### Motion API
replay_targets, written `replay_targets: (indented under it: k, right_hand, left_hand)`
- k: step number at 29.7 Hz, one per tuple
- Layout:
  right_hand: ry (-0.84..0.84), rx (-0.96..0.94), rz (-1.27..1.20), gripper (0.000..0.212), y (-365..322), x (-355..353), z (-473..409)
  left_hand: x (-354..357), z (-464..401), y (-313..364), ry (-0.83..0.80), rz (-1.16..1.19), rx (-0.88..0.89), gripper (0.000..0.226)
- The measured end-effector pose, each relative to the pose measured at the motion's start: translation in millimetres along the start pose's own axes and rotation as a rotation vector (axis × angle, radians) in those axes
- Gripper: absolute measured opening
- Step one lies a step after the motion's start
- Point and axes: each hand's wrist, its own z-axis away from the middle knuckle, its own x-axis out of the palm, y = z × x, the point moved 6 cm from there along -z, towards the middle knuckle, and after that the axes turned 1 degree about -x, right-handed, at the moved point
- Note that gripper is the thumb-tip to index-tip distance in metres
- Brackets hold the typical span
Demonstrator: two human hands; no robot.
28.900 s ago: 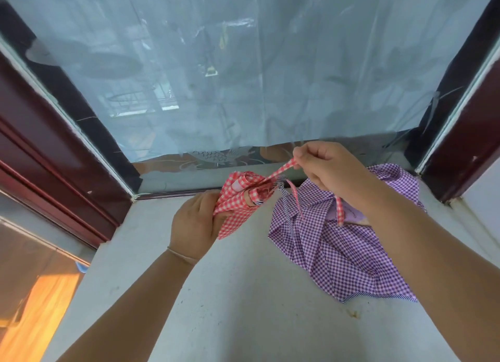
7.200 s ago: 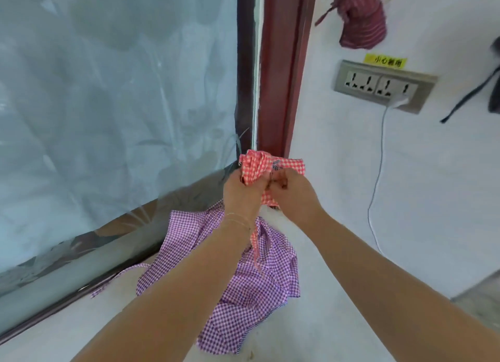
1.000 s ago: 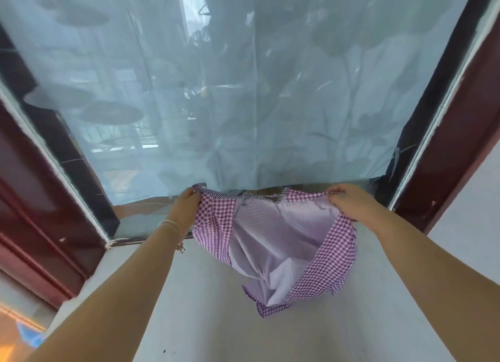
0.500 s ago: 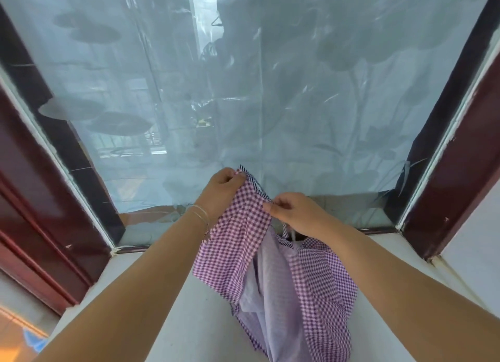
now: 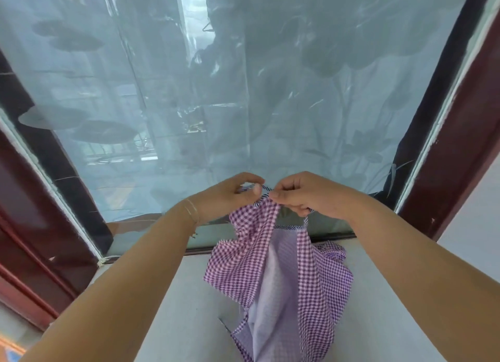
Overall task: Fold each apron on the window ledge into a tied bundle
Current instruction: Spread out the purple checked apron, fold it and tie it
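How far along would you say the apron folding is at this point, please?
Done: no tied bundle shows in this view, so I cannot confirm any. In hand: the left hand and right hand pinch the top edge of the purple apron, held up and hanging unfolded over the ledge. Left: fold this apron and tie it with its strap.

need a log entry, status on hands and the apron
Left hand and right hand both pinch the top edge. Purple checked apron hangs unfolded over the ledge. Nothing in the way.
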Motion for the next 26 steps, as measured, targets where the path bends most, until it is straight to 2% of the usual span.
replay_targets:
  k: [2, 5, 7, 9, 10, 13, 16, 19, 22, 24, 26]
  right_hand:
    - [-0.005, -0.007, -0.029, 0.023, -2.5, 0.1, 0.6]
    - [0.073, 0.022, -0.093, 0.031, 2.3, -5.6, 0.3]
    - [0.139, 0.072, 0.092, 0.043, 10.6, -10.8, 0.1]
    - [0.157, 0.129, 0.384, 0.044, 22.7, -13.0, 0.8]
    - [0.167, 0.138, 0.508, 0.038, 29.1, -13.5, 0.5]
    - [0.303, 0.105, 0.785, 0.021, 44.1, -13.5, 3.7]
    - [0.499, 0.161, 0.915, 0.015, 55.4, -17.5, 9.8]
    - [0.464, 0.321, 0.925, 0.014, 69.5, -14.7, 9.4]
    - [0.448, 0.358, 0.757, 0.018, 77.0, -20.4, 6.4]
    - [0.448, 0.365, 0.319, 0.018, 73.0, -22.6, 5.6]
    - [0.408, 0.378, -0.31, 0.016, 62.9, -13.7, 5.9]
  left_hand:
    - [11.7, -3.6, 17.3, -0.119, -0.132, 0.049, 0.042]
    - [15.1, -9.8, 20.7, -0.162, -0.179, 0.042, 0.059]
    - [14.2, -10.8, 17.6, -0.178, -0.155, -0.008, 0.043]
    - [15.1, -11.6, 14.2, -0.172, -0.04, -0.049, 0.017]
    - [16.4, -10.8, 11.9, -0.165, 0.058, -0.069, 0.012]
    - [16.6, -9.8, -4.4, -0.091, 0.357, -0.133, 0.014]
    - [11.4, -6.4, -13.3, -0.023, 0.542, -0.148, 0.016]
    - [10.6, -4.7, -17.8, -0.03, 0.557, -0.12, 0.019]
    - [11.9, -3.5, -13.5, -0.1, 0.502, -0.064, 0.025]
    - [11.8, -3.0, -7.2, -0.131, 0.475, -0.019, 0.026]
    - [10.7, -2.3, 0.6, -0.119, 0.47, 0.003, 0.025]
